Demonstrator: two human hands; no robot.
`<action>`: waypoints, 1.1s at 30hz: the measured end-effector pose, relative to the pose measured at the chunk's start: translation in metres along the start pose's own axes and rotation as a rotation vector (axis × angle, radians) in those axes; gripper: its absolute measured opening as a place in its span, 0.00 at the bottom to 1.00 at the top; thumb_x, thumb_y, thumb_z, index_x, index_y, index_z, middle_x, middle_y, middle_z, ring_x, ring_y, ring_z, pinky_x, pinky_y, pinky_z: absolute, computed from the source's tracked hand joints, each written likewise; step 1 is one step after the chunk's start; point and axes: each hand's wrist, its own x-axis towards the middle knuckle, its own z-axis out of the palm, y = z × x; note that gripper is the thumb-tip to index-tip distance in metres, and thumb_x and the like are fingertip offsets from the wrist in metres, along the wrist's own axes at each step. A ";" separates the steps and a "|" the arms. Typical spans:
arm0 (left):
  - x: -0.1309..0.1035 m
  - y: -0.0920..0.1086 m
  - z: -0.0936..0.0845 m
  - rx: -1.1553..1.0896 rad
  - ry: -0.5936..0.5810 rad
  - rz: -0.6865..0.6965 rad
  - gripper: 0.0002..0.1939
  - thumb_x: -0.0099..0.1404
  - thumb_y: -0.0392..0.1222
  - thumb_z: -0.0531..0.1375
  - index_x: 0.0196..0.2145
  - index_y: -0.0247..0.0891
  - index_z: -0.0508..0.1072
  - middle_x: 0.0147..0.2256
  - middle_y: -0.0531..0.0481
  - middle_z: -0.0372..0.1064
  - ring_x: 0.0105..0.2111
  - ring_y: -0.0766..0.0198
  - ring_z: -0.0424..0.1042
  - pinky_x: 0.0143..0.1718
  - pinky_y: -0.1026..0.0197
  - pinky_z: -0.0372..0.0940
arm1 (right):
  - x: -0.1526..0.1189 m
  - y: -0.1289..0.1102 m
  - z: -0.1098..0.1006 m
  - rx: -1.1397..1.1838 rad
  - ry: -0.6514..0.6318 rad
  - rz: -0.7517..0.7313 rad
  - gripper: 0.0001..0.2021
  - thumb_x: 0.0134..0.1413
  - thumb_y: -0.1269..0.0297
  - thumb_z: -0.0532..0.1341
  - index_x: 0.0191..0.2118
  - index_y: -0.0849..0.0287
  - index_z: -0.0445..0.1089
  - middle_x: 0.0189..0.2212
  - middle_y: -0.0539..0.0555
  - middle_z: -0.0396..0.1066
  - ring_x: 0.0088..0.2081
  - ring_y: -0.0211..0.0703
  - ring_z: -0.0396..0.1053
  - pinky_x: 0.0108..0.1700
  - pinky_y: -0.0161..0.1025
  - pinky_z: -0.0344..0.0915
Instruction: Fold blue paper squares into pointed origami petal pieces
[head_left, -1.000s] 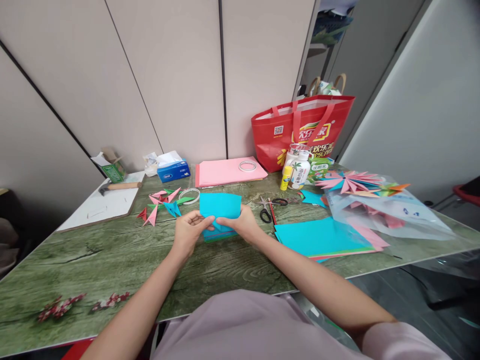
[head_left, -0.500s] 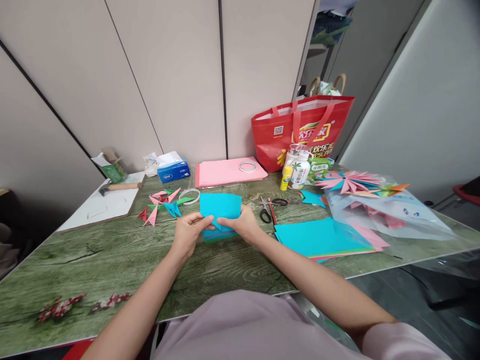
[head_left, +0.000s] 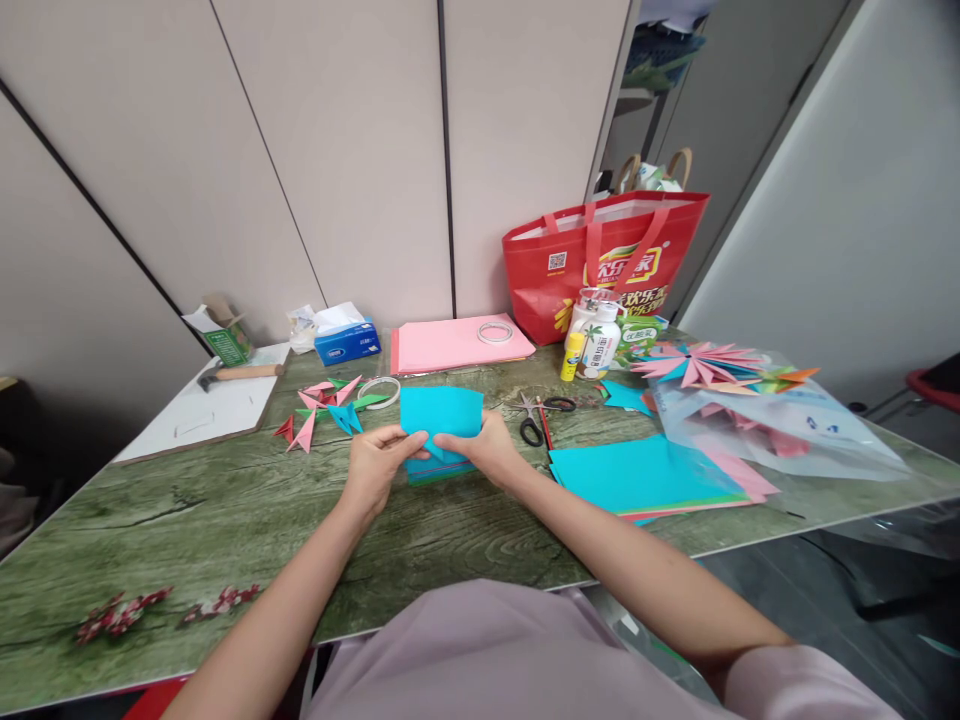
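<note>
Head view: left hand (head_left: 375,465) and right hand (head_left: 489,448), fingers closed, pinch blue paper (head_left: 441,408); uneven thumb pressure could crease it crooked.

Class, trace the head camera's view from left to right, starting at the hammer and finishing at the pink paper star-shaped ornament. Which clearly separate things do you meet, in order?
Hammer → blue tissue box → held blue paper → scissors → front white bottle → pink paper star-shaped ornament.

2 arms (head_left: 630,545) fwd, L grip (head_left: 373,462) & R grip (head_left: 493,447) both pinching, thumbs (head_left: 451,442) v. close.
</note>
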 end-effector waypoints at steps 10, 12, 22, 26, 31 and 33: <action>0.002 -0.002 -0.004 0.014 -0.009 0.028 0.08 0.44 0.41 0.66 0.19 0.34 0.72 0.17 0.54 0.70 0.21 0.62 0.72 0.26 0.64 0.65 | 0.001 -0.001 0.000 -0.019 0.023 0.030 0.18 0.26 0.64 0.67 0.31 0.66 0.69 0.27 0.54 0.71 0.26 0.40 0.67 0.29 0.36 0.65; 0.001 -0.002 -0.003 0.033 0.005 0.068 0.08 0.44 0.41 0.65 0.17 0.34 0.71 0.15 0.55 0.68 0.19 0.63 0.72 0.25 0.64 0.65 | 0.002 -0.001 0.001 -0.011 0.017 0.027 0.19 0.26 0.64 0.67 0.31 0.66 0.68 0.28 0.54 0.71 0.26 0.39 0.66 0.29 0.36 0.65; 0.001 0.011 -0.007 0.116 -0.216 -0.090 0.13 0.41 0.43 0.67 0.25 0.32 0.74 0.24 0.49 0.74 0.24 0.59 0.73 0.29 0.58 0.69 | 0.007 -0.002 -0.010 -0.222 -0.135 -0.110 0.23 0.28 0.64 0.67 0.37 0.66 0.68 0.31 0.54 0.70 0.31 0.42 0.66 0.33 0.37 0.64; 0.000 0.009 -0.006 0.116 -0.241 -0.172 0.14 0.38 0.44 0.68 0.22 0.31 0.73 0.20 0.48 0.73 0.23 0.55 0.73 0.28 0.56 0.69 | 0.008 -0.002 -0.011 -0.341 -0.167 -0.175 0.23 0.28 0.64 0.66 0.37 0.67 0.67 0.32 0.54 0.70 0.34 0.44 0.66 0.36 0.39 0.63; -0.002 0.007 0.000 0.088 -0.088 -0.138 0.15 0.35 0.41 0.68 0.12 0.35 0.64 0.12 0.54 0.66 0.21 0.54 0.73 0.18 0.62 0.66 | 0.004 -0.004 -0.008 -0.391 -0.094 -0.232 0.21 0.32 0.65 0.65 0.39 0.62 0.66 0.33 0.53 0.69 0.36 0.44 0.66 0.38 0.39 0.62; -0.002 0.006 0.001 0.097 -0.006 -0.130 0.22 0.34 0.42 0.68 0.09 0.38 0.54 0.08 0.58 0.57 0.20 0.53 0.73 0.14 0.66 0.62 | 0.002 -0.006 -0.007 -0.410 -0.022 -0.276 0.24 0.32 0.64 0.65 0.42 0.60 0.64 0.36 0.53 0.69 0.39 0.46 0.65 0.41 0.40 0.61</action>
